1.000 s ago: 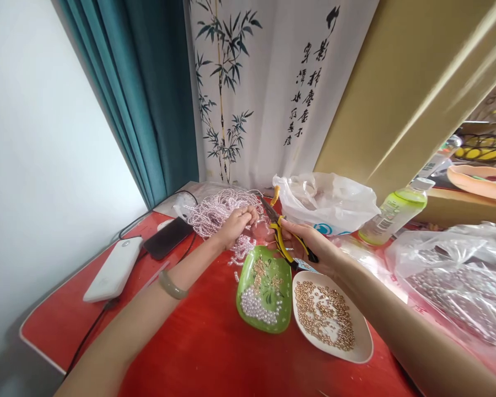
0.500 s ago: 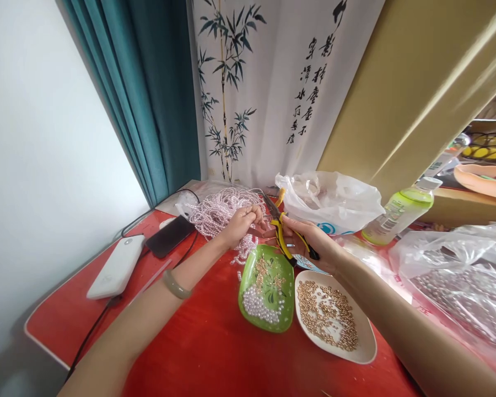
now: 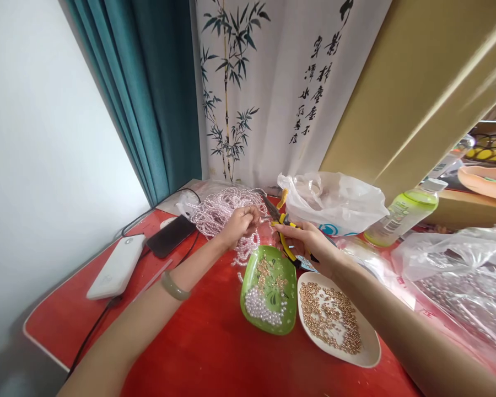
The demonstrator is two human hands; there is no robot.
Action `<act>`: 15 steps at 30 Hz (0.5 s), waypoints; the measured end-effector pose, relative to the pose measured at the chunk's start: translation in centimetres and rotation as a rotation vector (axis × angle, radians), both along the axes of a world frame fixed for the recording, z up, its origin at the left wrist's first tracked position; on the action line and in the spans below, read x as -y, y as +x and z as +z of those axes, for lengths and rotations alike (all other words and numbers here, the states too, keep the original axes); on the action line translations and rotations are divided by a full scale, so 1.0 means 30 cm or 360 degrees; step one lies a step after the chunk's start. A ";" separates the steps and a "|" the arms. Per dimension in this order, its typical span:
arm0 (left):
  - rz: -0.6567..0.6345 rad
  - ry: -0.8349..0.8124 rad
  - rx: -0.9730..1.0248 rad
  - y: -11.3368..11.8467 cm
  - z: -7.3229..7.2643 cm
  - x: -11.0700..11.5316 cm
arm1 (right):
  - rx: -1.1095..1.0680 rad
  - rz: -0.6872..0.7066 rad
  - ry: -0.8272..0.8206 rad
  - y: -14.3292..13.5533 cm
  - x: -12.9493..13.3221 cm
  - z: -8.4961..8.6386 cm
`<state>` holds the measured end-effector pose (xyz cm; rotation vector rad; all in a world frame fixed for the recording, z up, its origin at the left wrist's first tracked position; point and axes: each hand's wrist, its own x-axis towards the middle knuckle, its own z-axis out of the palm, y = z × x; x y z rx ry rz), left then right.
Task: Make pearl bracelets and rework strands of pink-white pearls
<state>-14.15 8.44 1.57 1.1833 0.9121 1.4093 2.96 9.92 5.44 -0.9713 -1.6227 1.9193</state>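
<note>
My right hand (image 3: 303,237) is closed around yellow-and-black pliers (image 3: 288,252), their dark jaws pointing up and away. Close on its left, my left hand (image 3: 243,225) is pinched shut; whatever sits between its fingertips is too small to make out. Behind that hand lies a heap of pale pink bead strands (image 3: 215,212), with a few strands trailing below it. Beneath both hands, a green tray (image 3: 287,322) carries white pearl beads and small gold pieces. To its right, a white dish (image 3: 370,353) bears many gold beads.
A white plastic bag (image 3: 334,198) and a green-labelled bottle (image 3: 411,212) stand at the back right. Clear bags of bead strands (image 3: 467,298) lie at far right. On the left are a white power bank (image 3: 118,267), a black phone (image 3: 170,236) and cables on the red table (image 3: 198,342).
My right hand has turned and closed more over the pliers' handles, and its fingertips have come nearer my left hand. The left hand stays almost in place. The view has shifted slightly.
</note>
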 end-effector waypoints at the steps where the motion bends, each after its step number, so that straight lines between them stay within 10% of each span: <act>1: 0.0010 -0.0016 0.0027 -0.003 0.000 0.000 | 0.0013 0.0006 0.0039 -0.002 0.004 -0.003; 11: -0.0045 0.0004 0.0654 0.005 0.017 0.039 | -0.0352 -0.0032 -0.0355 -0.045 0.071 -0.002; 15: 0.0183 0.0122 0.0846 -0.120 0.024 0.072 | -0.0554 -0.0471 -0.0269 0.037 -0.016 0.009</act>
